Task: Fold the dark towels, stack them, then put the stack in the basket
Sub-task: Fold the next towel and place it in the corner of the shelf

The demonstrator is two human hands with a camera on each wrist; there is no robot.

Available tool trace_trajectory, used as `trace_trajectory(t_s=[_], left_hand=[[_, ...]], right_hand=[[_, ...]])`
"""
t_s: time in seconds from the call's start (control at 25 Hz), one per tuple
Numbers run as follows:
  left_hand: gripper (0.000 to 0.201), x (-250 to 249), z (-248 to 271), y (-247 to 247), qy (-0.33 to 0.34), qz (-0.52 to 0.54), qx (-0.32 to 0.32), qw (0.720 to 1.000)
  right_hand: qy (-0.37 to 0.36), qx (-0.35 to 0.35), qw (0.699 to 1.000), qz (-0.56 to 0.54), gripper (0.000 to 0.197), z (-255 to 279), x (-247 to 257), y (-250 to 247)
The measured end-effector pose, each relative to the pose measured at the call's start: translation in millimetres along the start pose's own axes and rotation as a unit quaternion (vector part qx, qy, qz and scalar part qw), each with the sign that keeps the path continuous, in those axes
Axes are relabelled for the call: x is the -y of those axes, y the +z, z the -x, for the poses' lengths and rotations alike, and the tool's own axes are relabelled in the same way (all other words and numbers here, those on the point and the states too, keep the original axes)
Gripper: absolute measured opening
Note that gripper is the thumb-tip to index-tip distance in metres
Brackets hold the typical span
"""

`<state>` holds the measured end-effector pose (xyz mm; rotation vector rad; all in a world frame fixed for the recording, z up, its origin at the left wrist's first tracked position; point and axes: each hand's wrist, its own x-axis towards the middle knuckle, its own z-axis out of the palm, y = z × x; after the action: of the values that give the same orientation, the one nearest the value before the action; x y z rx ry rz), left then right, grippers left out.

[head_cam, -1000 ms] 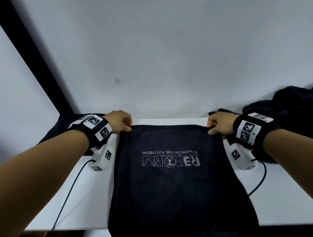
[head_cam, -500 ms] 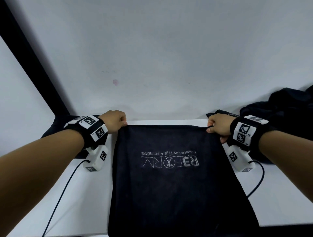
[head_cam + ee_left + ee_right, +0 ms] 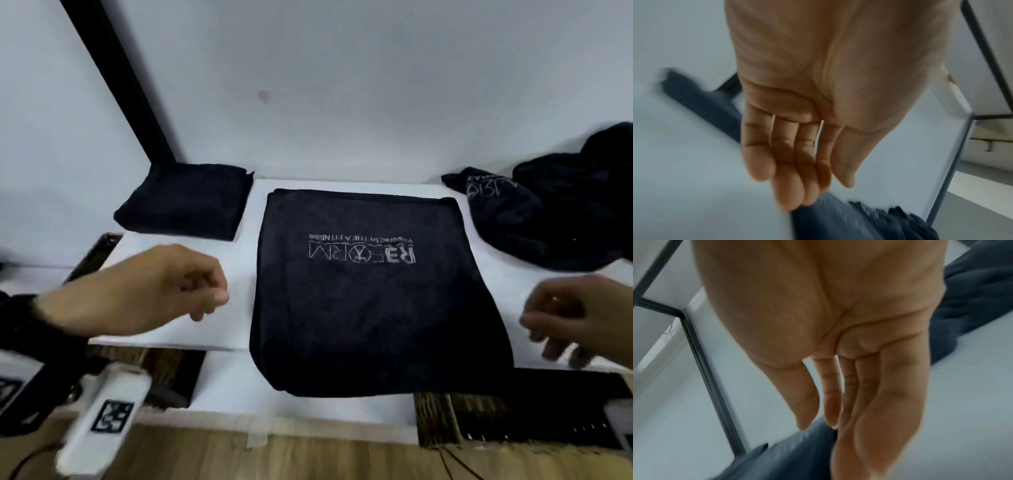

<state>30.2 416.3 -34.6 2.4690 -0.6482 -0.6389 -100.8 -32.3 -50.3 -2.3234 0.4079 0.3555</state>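
Observation:
A dark towel (image 3: 370, 308) with a white REFORM logo lies spread flat in the middle of the white table (image 3: 219, 260), its near edge hanging over the front. My left hand (image 3: 212, 305) hovers just left of it, fingers loosely curled and holding nothing. My right hand (image 3: 541, 335) hovers at the towel's right edge, also holding nothing. The wrist views show the left hand (image 3: 818, 191) and the right hand (image 3: 822, 426) with straight fingers above the towel's (image 3: 838, 224) edge (image 3: 787, 459). A folded dark towel (image 3: 185, 202) sits at the back left.
A heap of unfolded dark towels (image 3: 565, 212) lies at the back right against the wall. A black post (image 3: 120, 85) rises at the back left. Brown woven material (image 3: 445, 418) shows below the table's front edge, over a wooden floor (image 3: 308, 459).
Both hands have let go of the towel's far corners and drawn back toward me, to either side of it. The towel now lies flat on the table.

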Motion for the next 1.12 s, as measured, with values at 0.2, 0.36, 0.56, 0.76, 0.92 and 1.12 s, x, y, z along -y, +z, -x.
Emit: trace_trajectory(t_s=[0.2,0.36,0.56,0.76,0.92,1.12], left_hand=[[0.043,28.9,40.2,115.8,-0.056,0.194,0.005,0.979],[0.008,8.0,28.4,143.6,-0.035,0.331,-0.061,0.941],[0.022,1.1,42.1,142.8,0.021,0.384,-0.128,0.914],[0.027,8.8,45.7,139.1,0.012,0.485,-0.277,0.829],[0.018,1.9,46.3,142.8,0.004,0.509,-0.243,0.826],[0.013,7.5,42.4,127.5,-0.027,0.354,-0.311,0.882]], right_hand=[[-0.006,0.001,0.999,0.049,0.008,44.7,-51.5,72.8],[-0.056,-0.081,0.994,-0.036,0.016,43.9,-53.5,88.5],[-0.086,-0.011,0.987,-0.135,0.049,57.3,-40.4,88.3],[-0.021,0.001,0.947,-0.32,0.071,61.5,-46.6,82.6],[-0.027,0.007,0.912,-0.41,0.027,64.8,-45.5,85.0],[-0.052,-0.03,0.913,-0.403,0.044,70.7,-43.5,82.5]])
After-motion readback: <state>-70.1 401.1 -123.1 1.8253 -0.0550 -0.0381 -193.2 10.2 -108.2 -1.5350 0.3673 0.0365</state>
